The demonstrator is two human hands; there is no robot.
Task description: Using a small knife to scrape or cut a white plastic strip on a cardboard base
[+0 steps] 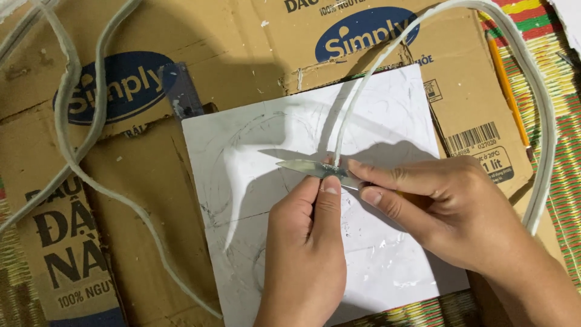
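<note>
Strip: thin white strip loops down onto the white board, its end at the blade
Blade: knife lies left-right, crossing the strip
Left hand: fingers pinched on the strip end, from below
Right hand: closed around the knife handle, from the right
Surface: flattened cardboard on a woven mat, orange pencil nearby

Flattened brown cardboard boxes with blue oval logos covered a striped woven mat. A yellow pencil lay at the cardboard's right edge.
</note>
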